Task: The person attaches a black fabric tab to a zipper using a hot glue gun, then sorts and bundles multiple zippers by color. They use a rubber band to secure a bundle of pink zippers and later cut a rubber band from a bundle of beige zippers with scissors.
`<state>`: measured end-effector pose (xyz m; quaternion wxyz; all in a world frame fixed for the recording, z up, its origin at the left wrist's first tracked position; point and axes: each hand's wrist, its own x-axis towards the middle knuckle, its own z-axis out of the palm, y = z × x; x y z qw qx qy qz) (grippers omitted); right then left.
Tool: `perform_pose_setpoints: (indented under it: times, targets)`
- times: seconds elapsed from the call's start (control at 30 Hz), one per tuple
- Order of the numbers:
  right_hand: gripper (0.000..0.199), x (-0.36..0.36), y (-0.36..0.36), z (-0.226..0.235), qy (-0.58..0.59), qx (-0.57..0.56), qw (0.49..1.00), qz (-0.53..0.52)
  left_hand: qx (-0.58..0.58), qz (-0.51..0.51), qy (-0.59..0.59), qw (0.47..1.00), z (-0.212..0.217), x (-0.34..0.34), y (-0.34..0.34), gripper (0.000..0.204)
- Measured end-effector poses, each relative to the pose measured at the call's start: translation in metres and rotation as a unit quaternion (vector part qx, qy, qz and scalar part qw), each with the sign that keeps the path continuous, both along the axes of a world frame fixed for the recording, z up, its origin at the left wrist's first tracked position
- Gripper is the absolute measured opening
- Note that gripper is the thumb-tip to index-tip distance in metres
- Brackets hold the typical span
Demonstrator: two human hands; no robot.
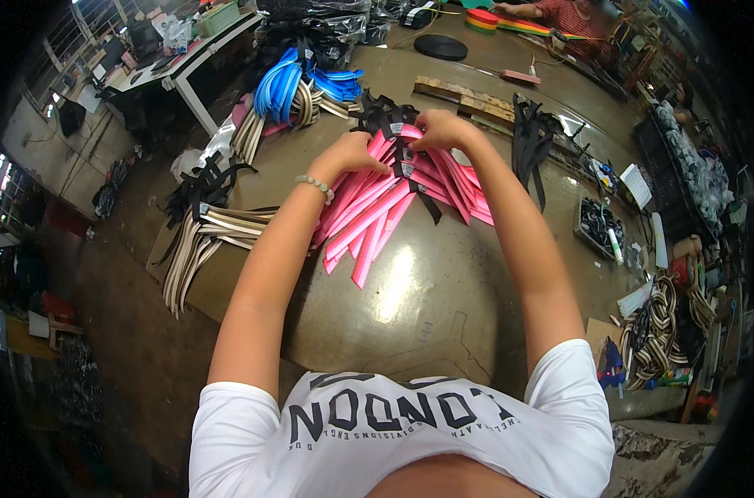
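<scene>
A pile of pink webbing straps [356,214] with black strap pieces and small pale labels lies on the table in front of me. The straps fan out toward me on both sides of a row of overlapping folds. At the pile's left side my left hand [354,156] is closed around the straps, thumb on top and the other fingers mostly hidden. My right hand [443,131] grips the top fold from the right, its fingertips at the black piece. Behind the pile lies a bunch of black straps [384,112].
Brown-and-cream straps [219,228] hang over the table's left edge. Blue straps [290,87] are heaped farther back. Black straps [533,133] and a wooden bar [468,101] lie to the right, beyond them a tray of small black parts [599,226]. A person [572,18] sits across the table.
</scene>
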<state>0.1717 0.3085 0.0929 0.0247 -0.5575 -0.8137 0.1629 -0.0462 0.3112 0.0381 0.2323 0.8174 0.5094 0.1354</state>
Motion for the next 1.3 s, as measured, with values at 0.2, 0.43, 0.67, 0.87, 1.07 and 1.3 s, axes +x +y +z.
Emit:
perform_pose_setpoints:
  times: [0.2, 0.43, 0.67, 0.87, 1.07, 1.3]
  targets:
    - [0.058, 0.003, 0.000, 0.012, 0.042, -0.021, 0.999, -0.012, 0.004, -0.016, -0.023, 1.000, 0.015, 0.003, -0.001, 0.059]
    - [0.055, 0.006, 0.012, 0.020, 0.073, -0.048, 0.996, -0.025, -0.120, -0.004, -0.115, 0.986, 0.012, 0.002, 0.024, 0.049]
    - [0.058, 0.015, 0.025, -0.008, 0.114, 0.016, 0.993, -0.030, 0.024, 0.081, -0.087, 0.993, -0.003, 0.020, 0.037, 0.051]
    - [0.058, 0.014, 0.026, -0.053, 0.042, -0.051, 0.993, -0.098, 0.005, 0.026, 0.006, 1.000, -0.008, 0.032, 0.032, 0.061]
    - [0.049, 0.019, 0.029, -0.032, 0.202, 0.055, 0.978, -0.007, -0.002, 0.030, -0.128, 0.991, -0.004, 0.020, 0.028, 0.060]
    - [0.071, -0.001, -0.009, -0.033, 0.031, -0.017, 0.999, -0.012, 0.007, -0.006, 0.059, 0.998, 0.010, 0.011, 0.003, 0.066]
